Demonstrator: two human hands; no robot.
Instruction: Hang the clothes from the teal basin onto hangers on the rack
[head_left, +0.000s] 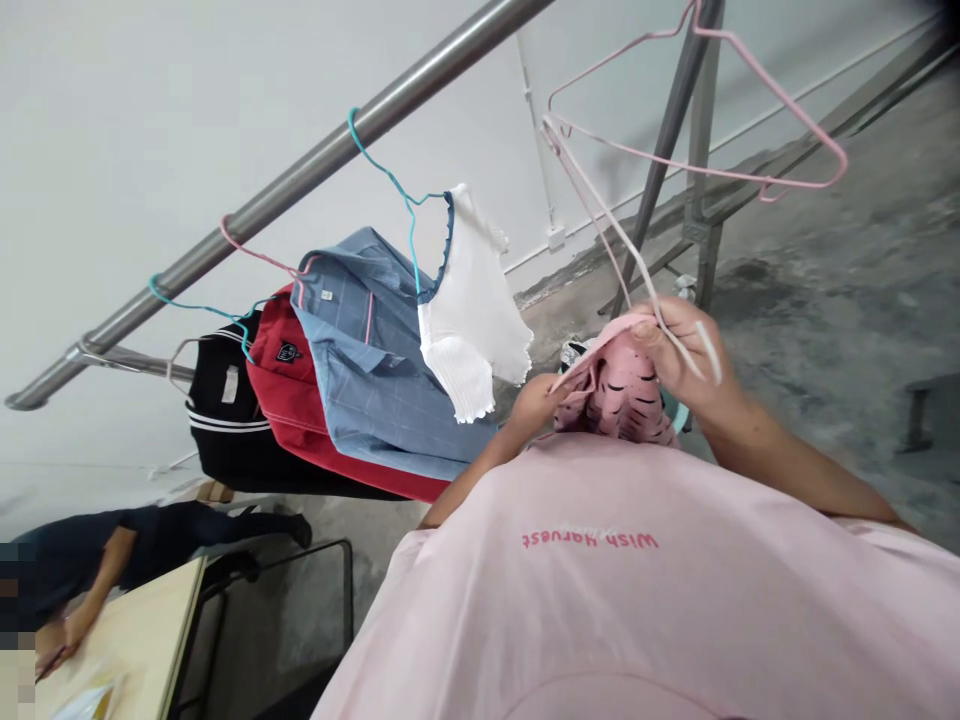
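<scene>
A pink garment with dark dashes (630, 390) is bunched in front of my chest. My right hand (679, 345) is closed around a white clothes hanger (637, 255) near its hook and also pinches the garment's upper edge. The hanger slants up to the left, its far end above the cloth. My left hand (536, 400) grips the left edge of the same garment; its fingers are partly hidden by the fabric. Close to my left hand, a white ribbed top with blue trim (476, 290) hangs on a blue hanger (382, 170).
A slanting metal rail (292, 180) carries a blue shirt (360, 370), a red garment (281, 390) and a black garment (225, 430). An empty pink hanger (795, 110) hangs at upper right beside the rack's legs (675, 130). At lower left, a person (112, 560) leans over a table (142, 620).
</scene>
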